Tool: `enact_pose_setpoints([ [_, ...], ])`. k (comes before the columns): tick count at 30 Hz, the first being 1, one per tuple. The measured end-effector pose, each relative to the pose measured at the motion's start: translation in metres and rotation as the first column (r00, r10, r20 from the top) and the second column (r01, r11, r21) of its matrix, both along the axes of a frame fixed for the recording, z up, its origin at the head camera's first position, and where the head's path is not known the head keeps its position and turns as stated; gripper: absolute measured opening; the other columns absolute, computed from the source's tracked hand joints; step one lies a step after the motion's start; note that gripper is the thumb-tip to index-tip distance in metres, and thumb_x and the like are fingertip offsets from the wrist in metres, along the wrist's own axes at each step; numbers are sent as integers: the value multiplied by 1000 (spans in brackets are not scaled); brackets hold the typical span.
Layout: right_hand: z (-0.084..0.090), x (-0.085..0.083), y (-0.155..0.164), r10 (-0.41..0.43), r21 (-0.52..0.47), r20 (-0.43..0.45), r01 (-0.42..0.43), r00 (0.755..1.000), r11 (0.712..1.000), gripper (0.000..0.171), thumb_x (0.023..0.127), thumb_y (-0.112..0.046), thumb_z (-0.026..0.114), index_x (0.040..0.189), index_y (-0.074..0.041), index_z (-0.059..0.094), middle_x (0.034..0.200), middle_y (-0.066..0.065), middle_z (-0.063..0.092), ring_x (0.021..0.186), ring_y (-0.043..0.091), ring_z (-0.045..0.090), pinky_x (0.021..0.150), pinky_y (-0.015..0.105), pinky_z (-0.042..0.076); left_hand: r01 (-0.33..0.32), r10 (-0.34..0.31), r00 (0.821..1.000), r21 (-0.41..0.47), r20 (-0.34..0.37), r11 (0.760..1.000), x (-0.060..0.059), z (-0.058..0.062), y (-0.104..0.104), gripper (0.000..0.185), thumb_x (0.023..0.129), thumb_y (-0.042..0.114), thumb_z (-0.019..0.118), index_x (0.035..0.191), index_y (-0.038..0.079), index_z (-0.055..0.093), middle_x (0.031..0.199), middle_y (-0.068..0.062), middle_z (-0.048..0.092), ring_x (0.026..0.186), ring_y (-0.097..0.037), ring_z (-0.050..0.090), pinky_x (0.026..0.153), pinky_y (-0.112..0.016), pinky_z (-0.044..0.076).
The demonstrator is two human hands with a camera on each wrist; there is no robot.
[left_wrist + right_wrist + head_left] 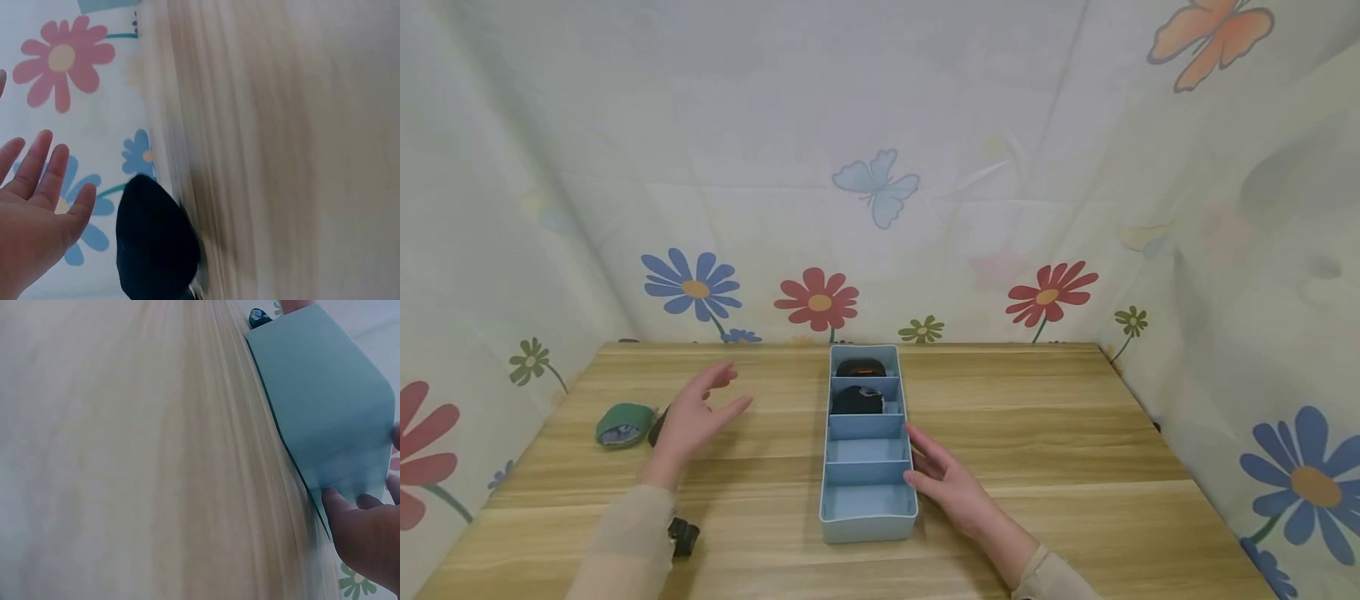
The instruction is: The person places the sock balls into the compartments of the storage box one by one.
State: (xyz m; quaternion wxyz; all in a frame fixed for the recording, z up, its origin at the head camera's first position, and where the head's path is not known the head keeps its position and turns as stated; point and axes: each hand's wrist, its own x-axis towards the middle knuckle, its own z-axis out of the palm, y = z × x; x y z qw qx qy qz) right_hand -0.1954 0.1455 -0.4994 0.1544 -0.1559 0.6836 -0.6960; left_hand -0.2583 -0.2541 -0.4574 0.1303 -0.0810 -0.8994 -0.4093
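My left hand (pixel 696 425) is over the left side of the table with its fingers loosely extended, holding nothing. Partly hidden behind it lies a dark bundle (pixel 658 427), which shows as a rounded black lump (pixel 156 237) in the left wrist view. Beside that sits a green cloth bundle (pixel 625 425), like a rolled sock, with grey-blue fabric inside. My right hand (pixel 951 483) touches the right wall of a long light-blue divided box (pixel 868 529). A black bundle with an orange mark (pixel 861 367) fills its farthest compartment; another black bundle (pixel 857 400) is in the second.
The two nearer box compartments show their bare bottoms. Under everything is a wood-grain table (pixel 1037 400), its far edge against a flowered curtain (pixel 970 225). A black strap-like device (pixel 683 536) is on the left wrist.
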Motion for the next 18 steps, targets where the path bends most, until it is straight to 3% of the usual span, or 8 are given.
enact_pose_setpoints([
  [9,-2,-1,1,-9,8,-6,9,1000,1000,68,97,-3,60,156,-8,27,161,14,22,144,39,27,108,32,37,-53,53,999,-38,-3,998,16,1,-23,74,90,34,74,147,0,42,139,-25,52,130,-44,43,103,-64,33],
  [18,-3,-1,1,-9,8,-18,9,1000,1000,69,97,-7,63,156,-6,27,161,16,22,143,40,28,107,32,37,-55,56,998,-67,4,996,19,-6,-39,78,89,32,75,147,-5,38,143,-30,44,132,-49,37,103,-66,32],
])
